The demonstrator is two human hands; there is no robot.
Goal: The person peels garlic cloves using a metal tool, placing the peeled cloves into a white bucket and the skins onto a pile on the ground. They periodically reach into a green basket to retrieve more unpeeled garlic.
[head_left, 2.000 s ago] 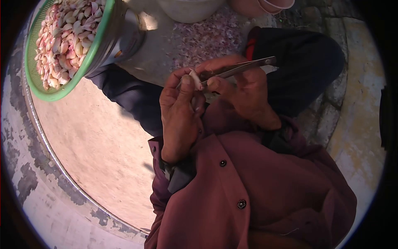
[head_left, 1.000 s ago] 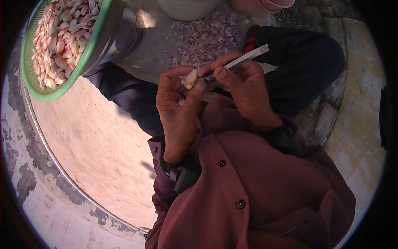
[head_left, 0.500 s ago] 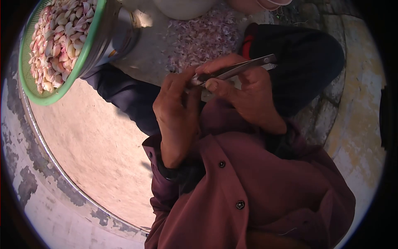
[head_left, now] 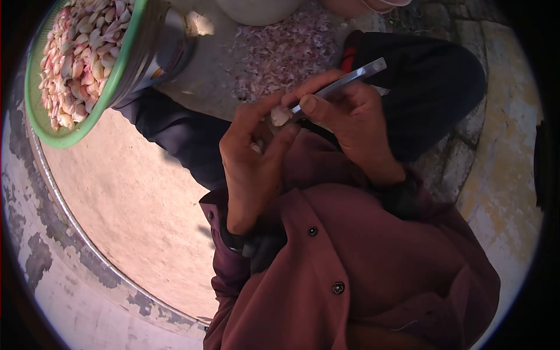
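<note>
My left hand (head_left: 251, 157) pinches a garlic clove (head_left: 280, 115) between thumb and fingers, and a second pale clove (head_left: 256, 146) shows in its palm. My right hand (head_left: 356, 122) is closed around a metal blade-like tool (head_left: 344, 81), with the thumb on its side. The lower end of the tool touches or nearly touches the pinched clove. At the upper left, a green basket (head_left: 129, 64) is heaped with garlic cloves (head_left: 81, 58).
Garlic skins (head_left: 286, 52) lie scattered on the ground beyond the hands. A pale round container (head_left: 259, 9) and a pinkish one (head_left: 350, 7) stand behind them. Under the basket is a bucket (head_left: 175, 46). My dark-trousered legs are bent on both sides.
The tool has tilted more upright and its flat side now catches the light. My left hand has shifted slightly right and turned, so the pinched clove and the palm clove show.
</note>
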